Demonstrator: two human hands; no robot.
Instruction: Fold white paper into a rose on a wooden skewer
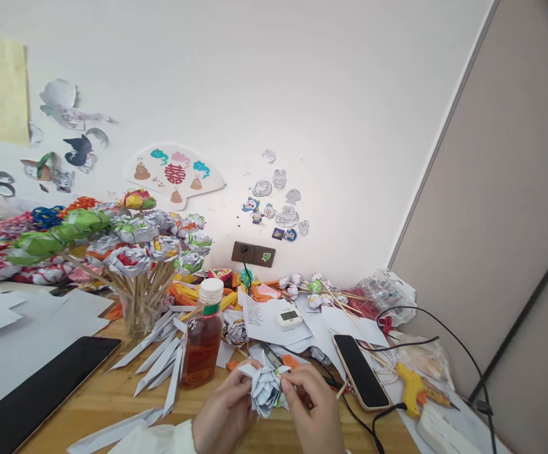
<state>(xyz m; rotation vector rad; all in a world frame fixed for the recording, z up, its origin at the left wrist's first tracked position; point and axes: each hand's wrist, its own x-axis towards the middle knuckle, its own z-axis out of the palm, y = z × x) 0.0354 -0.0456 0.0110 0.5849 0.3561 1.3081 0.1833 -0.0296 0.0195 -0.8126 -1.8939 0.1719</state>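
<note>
Between my two hands, low in the middle of the head view, is a white paper flower (pixel 266 392) with some green at its right side. My left hand (pixel 229 403) grips the flower from the left, fingers partly behind it. From the right, my right hand (pixel 312 403) pinches the flower's edge between thumb and fingertips. A thin wooden stick shows by my right hand. Just behind my left hand stands a capped bottle (pixel 202 337) of amber liquid. Folded white paper strips (pixel 163 359) lie left of the bottle.
A holder of finished paper flowers on sticks (pixel 145 246) stands at the back left. A black tablet (pixel 41 391) lies front left. On the right are a phone (pixel 361 372), a yellow glue gun (pixel 410 388) with cables, and a white timer (pixel 289 318).
</note>
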